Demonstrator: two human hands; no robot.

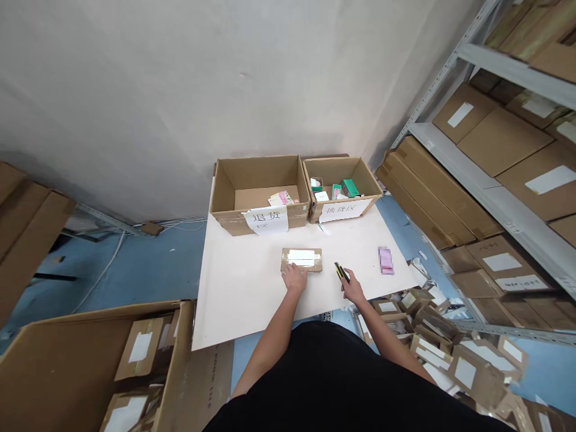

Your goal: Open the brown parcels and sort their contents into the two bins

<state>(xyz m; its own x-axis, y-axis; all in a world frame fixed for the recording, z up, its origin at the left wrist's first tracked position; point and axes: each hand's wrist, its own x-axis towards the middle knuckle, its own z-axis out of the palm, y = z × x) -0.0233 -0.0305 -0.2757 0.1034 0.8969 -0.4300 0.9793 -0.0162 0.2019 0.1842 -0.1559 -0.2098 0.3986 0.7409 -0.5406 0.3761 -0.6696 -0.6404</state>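
A small taped cardboard box (318,260) with a white label lies on the white table in front of me. My left hand (294,278) holds it at its near edge, with fingers over the top. To the right, my right hand (353,288) is closed round a yellow and black utility knife (341,271), held just above the table and pointing away from me. The knife and the box are apart. Whether the blade is out is too small to tell.
Two open cartons stand at the table's back: a larger one (231,221) with a few small packs, and a smaller one (373,191) holding green and white boxes. A pink item (386,261) lies at right. Piled parcels (463,366) and shelving (490,186) flank the right; a big carton (58,372) is at left.
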